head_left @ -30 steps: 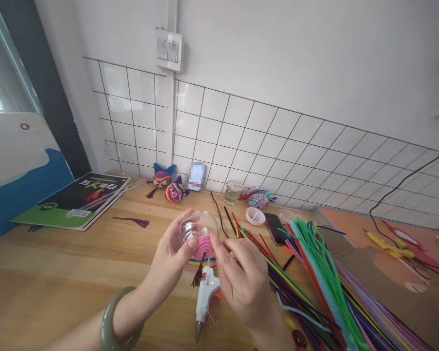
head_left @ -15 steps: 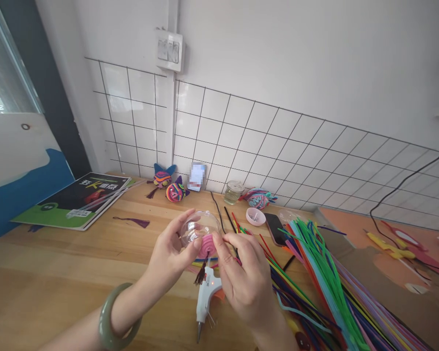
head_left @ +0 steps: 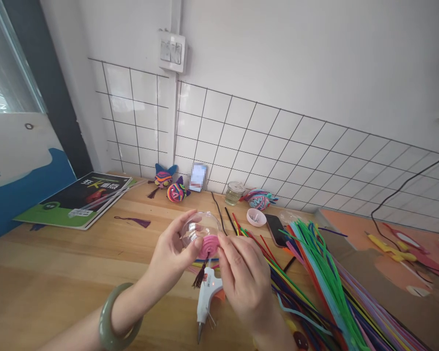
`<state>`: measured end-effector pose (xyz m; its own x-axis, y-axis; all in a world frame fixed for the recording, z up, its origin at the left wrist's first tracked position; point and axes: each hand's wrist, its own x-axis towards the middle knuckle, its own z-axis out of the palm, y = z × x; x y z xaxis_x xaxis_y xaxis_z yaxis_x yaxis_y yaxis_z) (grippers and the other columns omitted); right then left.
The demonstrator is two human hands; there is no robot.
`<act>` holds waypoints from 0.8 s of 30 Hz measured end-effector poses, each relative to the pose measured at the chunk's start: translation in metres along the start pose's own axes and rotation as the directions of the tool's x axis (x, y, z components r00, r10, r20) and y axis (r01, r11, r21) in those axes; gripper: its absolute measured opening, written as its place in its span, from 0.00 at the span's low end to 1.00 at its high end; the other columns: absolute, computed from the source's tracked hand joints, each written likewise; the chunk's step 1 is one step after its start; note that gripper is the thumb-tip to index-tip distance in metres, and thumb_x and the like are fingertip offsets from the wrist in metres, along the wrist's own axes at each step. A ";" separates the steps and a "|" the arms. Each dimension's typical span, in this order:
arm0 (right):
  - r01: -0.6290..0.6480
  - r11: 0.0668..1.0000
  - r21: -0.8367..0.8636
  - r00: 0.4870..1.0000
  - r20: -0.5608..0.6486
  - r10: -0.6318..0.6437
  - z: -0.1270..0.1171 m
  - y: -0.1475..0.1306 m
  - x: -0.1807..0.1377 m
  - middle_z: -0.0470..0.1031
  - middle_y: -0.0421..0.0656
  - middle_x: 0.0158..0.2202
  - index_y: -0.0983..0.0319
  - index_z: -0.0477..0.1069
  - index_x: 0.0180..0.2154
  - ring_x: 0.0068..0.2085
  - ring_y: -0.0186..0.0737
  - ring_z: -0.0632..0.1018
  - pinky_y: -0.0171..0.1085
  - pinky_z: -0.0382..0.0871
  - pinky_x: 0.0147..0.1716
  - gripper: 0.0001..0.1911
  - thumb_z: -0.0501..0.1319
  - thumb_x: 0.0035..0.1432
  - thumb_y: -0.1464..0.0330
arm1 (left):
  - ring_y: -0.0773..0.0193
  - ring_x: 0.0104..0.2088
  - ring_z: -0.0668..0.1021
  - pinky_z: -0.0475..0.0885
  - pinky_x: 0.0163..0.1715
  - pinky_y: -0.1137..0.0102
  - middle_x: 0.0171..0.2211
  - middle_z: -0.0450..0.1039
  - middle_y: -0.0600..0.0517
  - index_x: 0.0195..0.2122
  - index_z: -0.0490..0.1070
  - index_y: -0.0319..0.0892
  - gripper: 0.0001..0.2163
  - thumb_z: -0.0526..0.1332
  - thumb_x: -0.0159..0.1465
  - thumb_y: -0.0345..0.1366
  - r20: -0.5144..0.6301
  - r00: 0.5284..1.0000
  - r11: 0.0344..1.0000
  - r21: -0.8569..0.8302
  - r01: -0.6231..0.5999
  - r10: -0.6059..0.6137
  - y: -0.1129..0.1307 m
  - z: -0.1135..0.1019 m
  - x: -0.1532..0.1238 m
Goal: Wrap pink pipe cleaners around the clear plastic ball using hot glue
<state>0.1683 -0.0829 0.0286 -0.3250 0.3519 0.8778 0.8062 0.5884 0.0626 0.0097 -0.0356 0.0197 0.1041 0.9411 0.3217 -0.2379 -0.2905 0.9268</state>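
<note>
My left hand (head_left: 170, 256), with a green bangle on its wrist, grips a clear plastic ball (head_left: 199, 229) above the wooden table (head_left: 58, 263). A pink coiled pipe-cleaner disc (head_left: 209, 246) with a dark tassel (head_left: 198, 278) hanging below it sits against the ball. My right hand (head_left: 241, 278) pinches the disc from the right, fingers curled. A white glue gun (head_left: 206, 300) lies on the table just under both hands.
A big spread of coloured pipe cleaners (head_left: 322, 282) covers the table to the right. A phone (head_left: 276, 229), a pink dish (head_left: 256, 217), a small jar (head_left: 234, 193) and woven figures (head_left: 170, 184) sit near the tiled wall. A book (head_left: 76, 199) lies far left.
The hands and ball have shifted slightly; my right fingers have slid a little along the pink disc. The grip is the same.
</note>
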 end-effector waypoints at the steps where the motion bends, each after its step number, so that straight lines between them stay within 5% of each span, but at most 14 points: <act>1: 0.006 1.000 0.001 1.000 0.006 -0.006 0.000 0.000 0.000 0.75 0.51 0.40 0.71 0.70 0.54 0.42 0.45 0.76 0.44 0.75 0.41 0.18 0.59 0.63 0.82 | 0.50 0.45 0.81 0.78 0.43 0.60 0.50 0.77 0.35 0.52 0.67 0.36 0.28 0.68 0.55 0.47 0.001 1.000 1.000 0.000 0.005 -0.005 0.001 0.000 0.000; 24: 0.038 0.999 -0.003 0.997 0.069 -0.038 -0.004 0.003 0.002 0.73 0.53 0.40 0.72 0.73 0.52 0.42 0.47 0.75 0.46 0.75 0.38 0.16 0.56 0.64 0.83 | 0.50 0.45 0.80 0.78 0.41 0.60 0.53 0.74 0.35 0.53 0.67 0.38 0.29 0.69 0.54 0.47 0.029 0.990 0.991 -0.010 0.135 -0.134 0.002 -0.001 0.002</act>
<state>0.1719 -0.0832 0.0319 -0.3887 0.3783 0.8401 0.7946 0.5992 0.0978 0.0088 -0.0345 0.0224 0.1633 0.9662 0.1997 -0.2312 -0.1593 0.9598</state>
